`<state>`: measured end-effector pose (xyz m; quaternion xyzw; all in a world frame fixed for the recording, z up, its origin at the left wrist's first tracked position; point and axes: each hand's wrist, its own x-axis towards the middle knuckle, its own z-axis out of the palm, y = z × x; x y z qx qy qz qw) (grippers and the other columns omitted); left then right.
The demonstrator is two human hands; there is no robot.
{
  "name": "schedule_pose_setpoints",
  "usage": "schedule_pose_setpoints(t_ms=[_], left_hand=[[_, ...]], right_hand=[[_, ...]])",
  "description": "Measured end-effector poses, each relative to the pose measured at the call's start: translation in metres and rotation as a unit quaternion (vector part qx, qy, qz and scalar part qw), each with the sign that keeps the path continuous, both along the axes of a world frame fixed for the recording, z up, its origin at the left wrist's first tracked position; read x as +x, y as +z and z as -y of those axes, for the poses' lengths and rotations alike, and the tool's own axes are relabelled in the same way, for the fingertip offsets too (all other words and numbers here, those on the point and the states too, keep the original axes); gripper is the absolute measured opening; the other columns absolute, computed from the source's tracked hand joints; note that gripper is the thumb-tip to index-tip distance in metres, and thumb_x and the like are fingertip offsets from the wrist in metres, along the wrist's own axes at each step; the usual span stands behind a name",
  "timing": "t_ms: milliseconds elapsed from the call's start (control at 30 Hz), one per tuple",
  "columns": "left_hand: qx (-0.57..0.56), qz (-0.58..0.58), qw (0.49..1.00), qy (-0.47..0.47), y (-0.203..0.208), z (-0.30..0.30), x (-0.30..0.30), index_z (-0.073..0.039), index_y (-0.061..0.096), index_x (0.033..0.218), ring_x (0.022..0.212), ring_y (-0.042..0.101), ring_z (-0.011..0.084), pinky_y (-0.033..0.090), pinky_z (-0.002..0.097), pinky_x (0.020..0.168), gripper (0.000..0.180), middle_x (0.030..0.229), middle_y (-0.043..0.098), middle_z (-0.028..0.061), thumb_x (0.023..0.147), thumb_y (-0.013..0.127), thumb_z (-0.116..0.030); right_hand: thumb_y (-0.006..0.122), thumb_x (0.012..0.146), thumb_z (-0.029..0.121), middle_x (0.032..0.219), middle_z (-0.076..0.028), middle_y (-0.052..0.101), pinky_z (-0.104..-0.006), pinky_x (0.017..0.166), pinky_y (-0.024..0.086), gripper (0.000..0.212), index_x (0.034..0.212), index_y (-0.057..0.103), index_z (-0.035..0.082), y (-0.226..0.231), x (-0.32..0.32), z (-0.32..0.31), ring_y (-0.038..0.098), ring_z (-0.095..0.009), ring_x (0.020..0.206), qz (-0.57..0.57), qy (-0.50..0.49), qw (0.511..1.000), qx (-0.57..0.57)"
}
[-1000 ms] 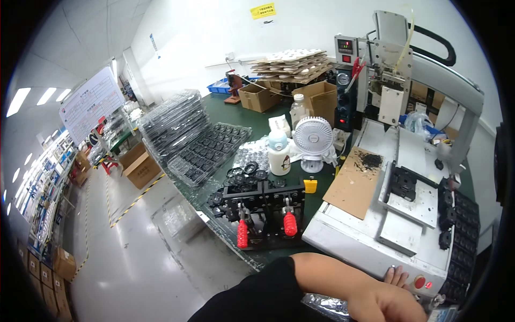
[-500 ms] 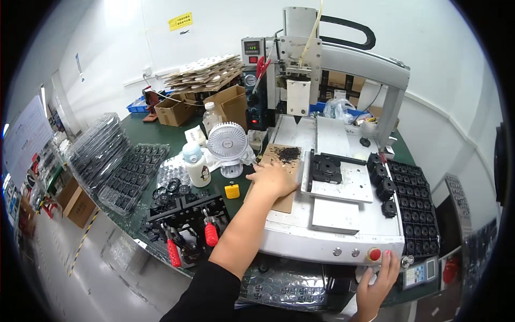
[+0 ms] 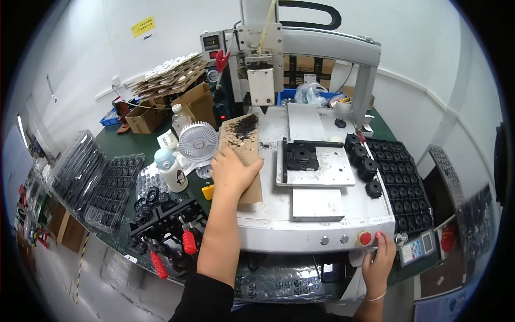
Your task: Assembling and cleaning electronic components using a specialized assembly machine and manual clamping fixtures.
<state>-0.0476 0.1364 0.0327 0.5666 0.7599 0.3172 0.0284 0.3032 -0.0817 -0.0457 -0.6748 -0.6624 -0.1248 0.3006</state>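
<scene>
My left hand [image 3: 234, 170] spans a strip of brown cardboard [image 3: 252, 188], its thumb at the right edge and its fingers toward the left edge. Small black scraps [image 3: 245, 126] lie heaped on the cardboard's far end. The strip lies along the left side of a white benchtop machine [image 3: 279, 236]. At the machine's front right corner, my right hand [image 3: 377, 268] has its fingers stretched out, a fingertip touching the panel just right of a red mushroom button [image 3: 365, 238]. A black round-centred part [image 3: 301, 156] sits in the fixture plate [image 3: 327, 174] between my hands.
Several black parts [image 3: 368, 169] line the machine's right side, beside a full tray [image 3: 399, 182]. Left of the cardboard stand a white fan [image 3: 198, 142], a bottle [image 3: 171, 174] and a black clamp jig [image 3: 166, 228] with red handles. The machine's head [image 3: 262, 86] hangs behind.
The cardboard has shifted left across the machine with my left hand, which has gone from lying flat to gripping it. My right fingertip has come onto the panel. The view has turned slightly.
</scene>
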Motion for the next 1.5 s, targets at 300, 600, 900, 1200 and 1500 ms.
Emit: schedule_pose_setpoints(t_ms=[300,600,900,1200,1500], left_hand=[[-0.167,-0.113,0.974,-0.104,-0.013,0.009,0.013,0.009,0.042,0.128,0.119,0.047,0.0415,0.042,0.048,0.097,0.095,0.13,0.045,0.031,0.069,0.069,-0.061],[-0.151,-0.151,0.971,-0.105,-0.024,0.008,0.009,0.009,0.045,0.126,0.117,0.05,0.0422,0.045,0.047,0.095,0.092,0.127,0.048,0.0311,0.072,0.065,-0.063],[-0.158,-0.168,0.969,-0.092,-0.022,0.01,0.007,0.009,0.045,0.126,0.122,0.047,0.0434,0.044,0.0482,0.096,0.091,0.133,0.042,0.0346,0.074,0.064,-0.063],[-0.163,-0.183,0.965,-0.095,-0.021,0.012,0.011,0.01,0.043,0.128,0.125,0.044,0.0456,0.042,0.0499,0.098,0.095,0.135,0.038,0.0372,0.074,0.062,-0.065],[-0.165,-0.184,0.962,-0.112,-0.025,0.007,0.01,0.011,0.043,0.127,0.125,0.043,0.0473,0.042,0.0507,0.098,0.093,0.134,0.037,0.0391,0.076,0.061,-0.065]], right_hand=[[0.072,0.073,0.022,0.105,-0.024,0.061,-0.0412,0.087,0.046,0.053,0.115,0.053,-0.004,0.077,0.03,-0.128,0.059,-0.037,0.1,-0.064,0.013,0.997,-0.046],[0.078,0.069,0.025,0.089,-0.025,0.065,-0.0417,0.076,0.051,0.066,0.119,0.05,-0.008,0.082,0.03,-0.164,0.064,-0.039,0.084,-0.036,0.004,0.992,-0.123],[0.061,0.092,0.028,0.096,-0.014,0.063,-0.0301,0.071,0.054,0.045,0.125,0.049,0.001,0.16,-0.018,-0.216,0.064,-0.022,0.079,-0.381,0.207,0.901,-0.01],[0.053,0.098,0.032,0.093,-0.011,0.061,-0.0298,0.07,0.057,0.035,0.123,0.05,0.007,0.109,-0.042,-0.269,0.062,-0.019,0.076,-0.727,0.276,0.607,-0.163],[0.059,0.094,0.017,0.088,-0.008,0.058,-0.0328,0.077,0.058,0.026,0.116,0.052,0.006,0.098,-0.031,-0.281,0.062,-0.019,0.081,-0.784,0.252,0.564,-0.063]])
